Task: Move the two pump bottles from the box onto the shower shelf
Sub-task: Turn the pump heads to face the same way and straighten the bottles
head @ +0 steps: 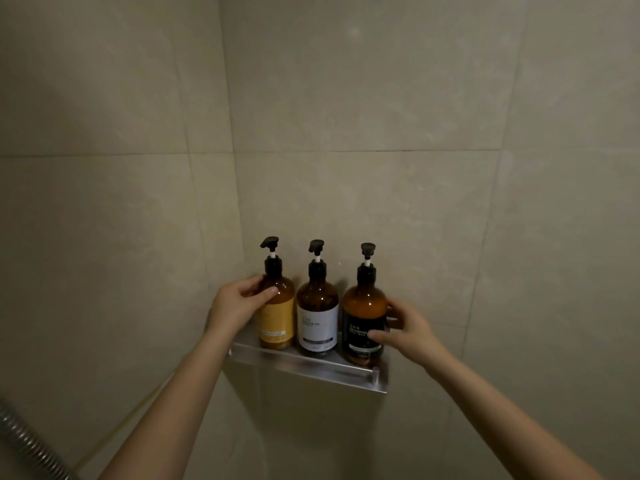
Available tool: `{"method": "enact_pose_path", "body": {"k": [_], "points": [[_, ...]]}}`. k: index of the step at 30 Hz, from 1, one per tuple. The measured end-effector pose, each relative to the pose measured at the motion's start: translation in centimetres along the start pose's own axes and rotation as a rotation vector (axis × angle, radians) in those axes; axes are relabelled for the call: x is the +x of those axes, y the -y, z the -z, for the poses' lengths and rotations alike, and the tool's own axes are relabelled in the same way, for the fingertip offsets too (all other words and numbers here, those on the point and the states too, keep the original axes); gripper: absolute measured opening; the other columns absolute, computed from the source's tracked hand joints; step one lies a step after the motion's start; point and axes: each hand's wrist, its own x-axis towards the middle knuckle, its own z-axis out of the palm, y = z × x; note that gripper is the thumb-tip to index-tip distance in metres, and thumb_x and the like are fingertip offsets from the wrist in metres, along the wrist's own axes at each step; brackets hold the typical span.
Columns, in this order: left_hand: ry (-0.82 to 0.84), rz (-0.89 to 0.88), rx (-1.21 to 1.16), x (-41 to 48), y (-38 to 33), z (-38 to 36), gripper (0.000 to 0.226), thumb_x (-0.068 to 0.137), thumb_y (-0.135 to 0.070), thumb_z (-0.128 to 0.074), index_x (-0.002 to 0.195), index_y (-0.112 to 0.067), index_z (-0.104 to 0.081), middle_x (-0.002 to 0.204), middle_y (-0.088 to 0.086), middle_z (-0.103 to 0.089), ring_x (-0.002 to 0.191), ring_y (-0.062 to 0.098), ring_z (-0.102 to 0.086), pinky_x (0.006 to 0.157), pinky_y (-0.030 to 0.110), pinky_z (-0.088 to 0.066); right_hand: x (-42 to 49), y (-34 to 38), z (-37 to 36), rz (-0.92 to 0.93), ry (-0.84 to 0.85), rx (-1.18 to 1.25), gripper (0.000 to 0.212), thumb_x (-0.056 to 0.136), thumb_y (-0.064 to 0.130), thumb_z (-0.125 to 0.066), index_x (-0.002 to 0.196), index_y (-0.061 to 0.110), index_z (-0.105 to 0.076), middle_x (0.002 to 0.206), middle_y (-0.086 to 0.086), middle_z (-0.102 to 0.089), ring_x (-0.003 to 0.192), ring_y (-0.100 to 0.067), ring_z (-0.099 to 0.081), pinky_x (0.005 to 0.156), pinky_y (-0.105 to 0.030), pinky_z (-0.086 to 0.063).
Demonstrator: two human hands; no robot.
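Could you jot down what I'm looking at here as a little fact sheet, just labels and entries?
Place: tiled shower corner
Shelf: metal shelf fixed to the wall
Bottles on shelf: three, upright in a row
Left bottle: yellow-label bottle
Middle bottle: white-label bottle, untouched
Right bottle: dark-label bottle, reads SHAMPOO
Left hand: wrapped around the yellow-label bottle
Right hand: fingers on the dark-label bottle
Box: not in view
Also visible: shower hose, lower left
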Motion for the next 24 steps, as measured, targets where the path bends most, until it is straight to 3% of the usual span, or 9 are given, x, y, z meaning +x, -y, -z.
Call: {"method": "enact_pose_path", "body": {"k": [12, 17, 20, 24], "points": [[0.047, 0.058, -0.139, -0.29, -0.86, 0.35, 0.049, 0.072, -0.028, -0.075, 0.118, -0.013, -0.063, 0.122, 0.007, -0.064, 0.108, 0.018, -0.059, 0.099, 0.040, -0.046, 0.56, 0.05, -0.76, 0.029, -0.028, -0.011, 0.074, 0.068, 0.012, -0.081, 0.134, 0.021, -0.047, 0.123, -0.003, -0.060, 0.112, -0.022, -0.056, 0.094, -0.041, -0.050], [0.049, 0.058, -0.163, -0.11, -1.01, 0.39, 0.048, 0.076, -0.016, -0.072, 0.121, -0.006, -0.059, 0.125, 0.013, -0.061, 0.096, 0.012, -0.056, 0.088, 0.030, -0.046, 0.35, 0.09, -0.97, 0.059, -0.033, -0.017, 0.074, 0.069, 0.015, -0.081, 0.134, 0.024, -0.047, 0.120, -0.002, -0.060, 0.109, -0.022, -0.058, 0.093, -0.041, -0.051], [0.040, 0.062, -0.196, -0.18, -1.05, 0.20, 0.049, 0.077, -0.013, -0.071, 0.123, -0.004, -0.057, 0.126, 0.016, -0.060, 0.100, 0.015, -0.057, 0.090, 0.031, -0.046, 0.24, 0.06, -0.71, 0.071, -0.023, 0.000, 0.074, 0.068, 0.015, -0.082, 0.133, 0.024, -0.048, 0.120, -0.003, -0.061, 0.109, -0.023, -0.059, 0.092, -0.044, -0.051], [0.035, 0.060, -0.200, -0.27, -1.07, -0.05, 0.048, 0.079, -0.013, -0.070, 0.124, -0.005, -0.057, 0.130, 0.015, -0.058, 0.107, 0.016, -0.054, 0.093, 0.030, -0.044, 0.31, -0.18, -0.57, 0.078, -0.012, 0.021, 0.072, 0.068, 0.013, -0.081, 0.132, 0.025, -0.048, 0.114, 0.005, -0.059, 0.110, -0.022, -0.058, 0.090, -0.035, -0.050]]}}
